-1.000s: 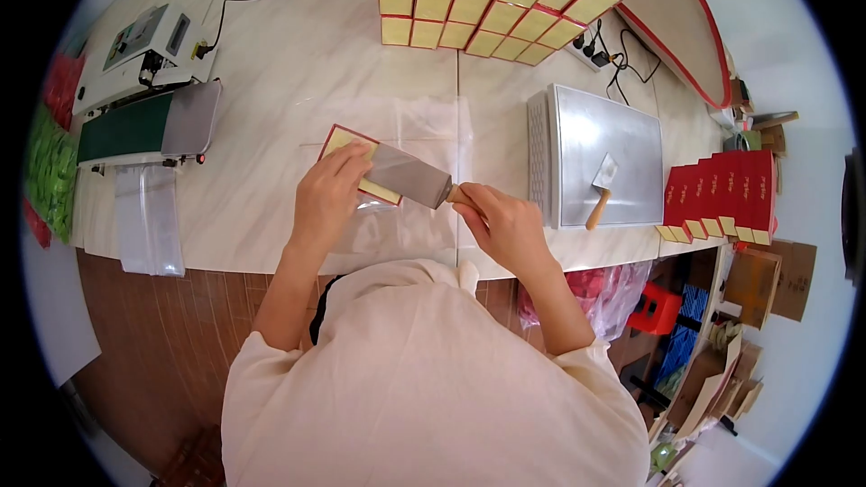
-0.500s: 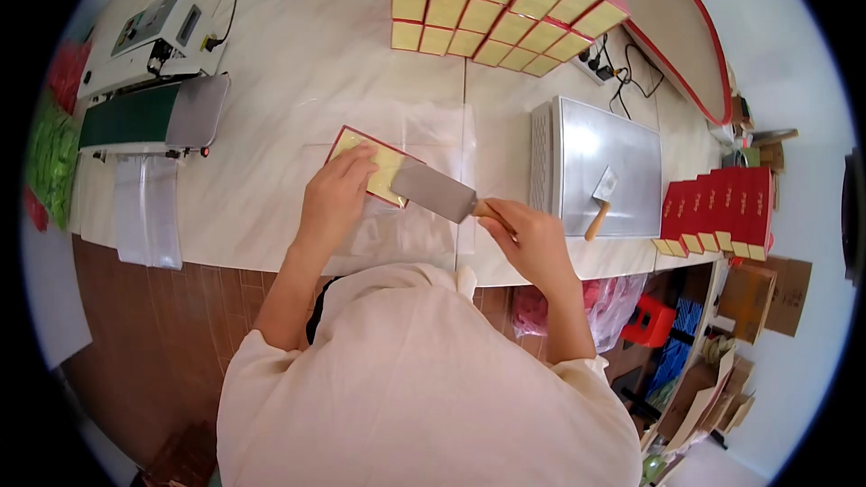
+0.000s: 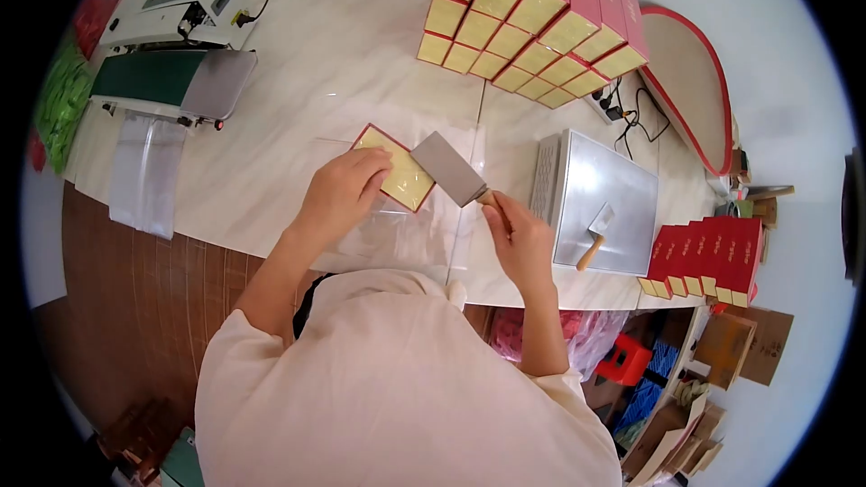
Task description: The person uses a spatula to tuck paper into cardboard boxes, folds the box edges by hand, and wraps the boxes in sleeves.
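Note:
A box with a pale yellow face and red edges sits on the table in front of me. Clear plastic film lies around and beneath it. My left hand is closed over the box's left part, fingers bent onto the yellow face. A scraper with a broad flat metal blade is gripped by its wooden handle in my right hand. Its blade lies along the box's right edge; whether it touches the film there I cannot tell.
A metal hot plate stands to the right, a smaller scraper on top. Red-and-yellow boxes are stacked at the back, more at far right. A sealing machine stands left, clear bags below it.
My right hand has shifted the scraper from over the box's right part to its right edge, and the blade is tilted more steeply. My left hand stays on the box. The whole view has turned slightly.

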`<state>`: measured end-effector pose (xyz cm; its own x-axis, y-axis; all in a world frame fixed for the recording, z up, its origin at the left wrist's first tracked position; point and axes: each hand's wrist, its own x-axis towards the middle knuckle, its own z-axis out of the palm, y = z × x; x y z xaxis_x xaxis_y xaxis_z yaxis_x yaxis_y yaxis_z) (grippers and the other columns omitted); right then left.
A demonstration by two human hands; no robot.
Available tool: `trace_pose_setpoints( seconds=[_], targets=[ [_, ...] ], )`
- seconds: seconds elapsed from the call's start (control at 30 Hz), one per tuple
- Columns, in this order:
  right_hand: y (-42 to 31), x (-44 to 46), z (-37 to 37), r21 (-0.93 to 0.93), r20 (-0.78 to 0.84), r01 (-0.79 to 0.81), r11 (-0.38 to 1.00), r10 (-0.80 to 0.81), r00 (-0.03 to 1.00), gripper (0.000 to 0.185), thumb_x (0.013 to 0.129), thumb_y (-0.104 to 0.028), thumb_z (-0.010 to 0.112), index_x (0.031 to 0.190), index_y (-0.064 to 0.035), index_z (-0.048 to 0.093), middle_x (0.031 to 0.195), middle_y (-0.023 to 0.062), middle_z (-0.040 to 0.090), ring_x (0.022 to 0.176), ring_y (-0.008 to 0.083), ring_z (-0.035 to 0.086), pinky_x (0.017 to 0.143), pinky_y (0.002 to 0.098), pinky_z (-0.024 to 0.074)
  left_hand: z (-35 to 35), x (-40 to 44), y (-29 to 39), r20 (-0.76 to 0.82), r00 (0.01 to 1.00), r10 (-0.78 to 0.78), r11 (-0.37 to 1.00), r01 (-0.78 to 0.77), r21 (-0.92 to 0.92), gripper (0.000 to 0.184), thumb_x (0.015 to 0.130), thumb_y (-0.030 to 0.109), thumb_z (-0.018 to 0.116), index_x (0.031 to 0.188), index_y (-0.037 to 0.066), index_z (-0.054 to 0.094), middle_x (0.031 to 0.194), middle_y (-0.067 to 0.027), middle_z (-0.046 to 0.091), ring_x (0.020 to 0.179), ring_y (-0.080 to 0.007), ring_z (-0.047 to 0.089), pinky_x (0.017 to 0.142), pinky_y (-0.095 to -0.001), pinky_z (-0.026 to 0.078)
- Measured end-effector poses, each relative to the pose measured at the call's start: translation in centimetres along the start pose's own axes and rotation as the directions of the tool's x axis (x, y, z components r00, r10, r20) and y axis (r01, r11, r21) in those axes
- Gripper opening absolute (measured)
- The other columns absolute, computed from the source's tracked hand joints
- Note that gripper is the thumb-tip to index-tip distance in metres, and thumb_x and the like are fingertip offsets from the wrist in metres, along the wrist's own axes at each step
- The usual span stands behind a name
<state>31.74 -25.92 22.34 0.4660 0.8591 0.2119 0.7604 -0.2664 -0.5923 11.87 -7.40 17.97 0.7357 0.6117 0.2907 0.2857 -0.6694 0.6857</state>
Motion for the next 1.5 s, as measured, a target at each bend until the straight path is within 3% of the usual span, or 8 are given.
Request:
trace_pose_setpoints(
  seconds=[0.17, 0.37, 0.43, 0.63, 0.93, 1.17, 1.33, 1.5],
  targets=[
    [-0.9, -0.4, 1.6, -0.091, 0.035, 0.112, 0.99, -0.109, 0.993, 0.019, 0.09, -0.02, 0.068, 0.105, -0.0083, 0.068, 0.071, 0.0069, 0.063, 0.057, 0.025, 0.061, 0.049, 0.0363, 0.0449, -2.2, -0.5, -0.7, -0.068, 0.972, -0.225, 0.969, 0.216, -0.119, 0.02, 0.088, 0.0, 0.057, 0.104, 0.006, 0.065, 0.106, -0.0097, 0.069, 0.092, -0.029, 0.066, 0.076, -0.0348, 0.053],
    [-2.0, 0.0, 1.9, -0.124, 0.106, 0.159, 0.979, -0.147, 0.983, 0.02, 0.09, -0.021, 0.069, 0.106, -0.0087, 0.068, 0.068, 0.006, 0.061, 0.054, 0.0245, 0.059, 0.047, 0.0365, 0.0431, -2.8, -0.8, -2.9, -0.087, 0.996, 0.029, 0.999, -0.031, -0.024, 0.047, 0.076, -0.006, 0.058, 0.119, 0.011, 0.064, 0.13, -0.0097, 0.059, 0.124, -0.0299, 0.054, 0.102, -0.041, 0.043],
    [-2.2, 0.1, 2.1, -0.124, 0.125, 0.183, 0.975, -0.168, 0.978, 0.021, 0.09, -0.021, 0.069, 0.107, -0.0087, 0.068, 0.068, 0.0061, 0.061, 0.054, 0.0245, 0.059, 0.047, 0.0363, 0.0433, -2.5, -0.5, -2.7, 0.152, 0.988, 0.04, 0.992, -0.021, -0.125, 0.055, 0.071, -0.005, 0.065, 0.123, 0.013, 0.063, 0.149, -0.0071, 0.044, 0.142, -0.0308, 0.033, 0.117, -0.0448, 0.026],
    [-2.8, 0.4, 2.3, -0.098, 0.178, 0.203, 0.974, -0.184, 0.967, 0.022, 0.09, -0.021, 0.069, 0.107, -0.0079, 0.068, 0.068, 0.0069, 0.062, 0.055, 0.0249, 0.06, 0.049, 0.0362, 0.0446, -1.6, 0.9, -3.5, 0.211, 0.964, 0.161, 0.966, -0.11, -0.234, 0.048, 0.066, 0.007, 0.079, 0.111, 0.021, 0.072, 0.153, -0.0048, 0.038, 0.144, -0.0347, 0.025, 0.118, -0.0484, 0.023],
    [-2.5, 1.3, 2.1, 0.009, 0.209, 0.157, 0.988, -0.155, 0.966, 0.019, 0.093, -0.021, 0.066, 0.105, -0.0065, 0.069, 0.073, 0.0093, 0.066, 0.058, 0.0277, 0.061, 0.051, 0.0378, 0.0458, -0.6, 2.5, -3.4, 0.218, 0.962, 0.166, 0.935, -0.083, -0.345, 0.005, 0.073, 0.017, 0.081, 0.077, 0.015, 0.077, 0.128, -0.0002, 0.063, 0.136, -0.0309, 0.041, 0.118, -0.051, 0.022],
    [-3.1, 1.1, 2.1, 0.001, 0.233, 0.187, 0.982, -0.182, 0.955, 0.019, 0.096, -0.022, 0.061, 0.105, -0.0065, 0.068, 0.072, 0.01, 0.066, 0.057, 0.0287, 0.062, 0.05, 0.0383, 0.0459, -0.3, 3.2, -3.5, 0.271, 0.953, 0.133, 0.927, -0.023, -0.375, 0.012, 0.083, 0.021, 0.073, 0.079, 0.01, 0.075, 0.12, 0.0012, 0.067, 0.136, -0.0267, 0.042, 0.118, -0.0479, 0.02],
    [-3.1, 0.5, 2.6, -0.034, 0.22, 0.228, 0.973, -0.215, 0.951, 0.018, 0.097, -0.022, 0.06, 0.106, -0.0074, 0.067, 0.071, 0.0102, 0.065, 0.056, 0.0296, 0.061, 0.049, 0.0387, 0.0455, -0.1, 3.6, -4.0, 0.245, 0.951, 0.186, 0.904, -0.068, -0.423, 0.013, 0.08, 0.019, 0.074, 0.076, 0.007, 0.072, 0.115, 0.0001, 0.068, 0.129, -0.0249, 0.047, 0.109, -0.0409, 0.035],
    [-3.8, 0.0, 1.6, 0.005, 0.227, 0.13, 0.992, -0.127, 0.965, 0.017, 0.096, -0.019, 0.062, 0.107, -0.0079, 0.067, 0.077, 0.0118, 0.067, 0.063, 0.0311, 0.063, 0.054, 0.0386, 0.0481, -0.1, 4.0, -3.9, 0.242, 0.958, 0.156, 0.891, -0.031, -0.454, 0.014, 0.079, 0.02, 0.077, 0.075, 0.007, 0.072, 0.114, -0.0024, 0.067, 0.125, -0.026, 0.05, 0.105, -0.0414, 0.038]
  ],
)
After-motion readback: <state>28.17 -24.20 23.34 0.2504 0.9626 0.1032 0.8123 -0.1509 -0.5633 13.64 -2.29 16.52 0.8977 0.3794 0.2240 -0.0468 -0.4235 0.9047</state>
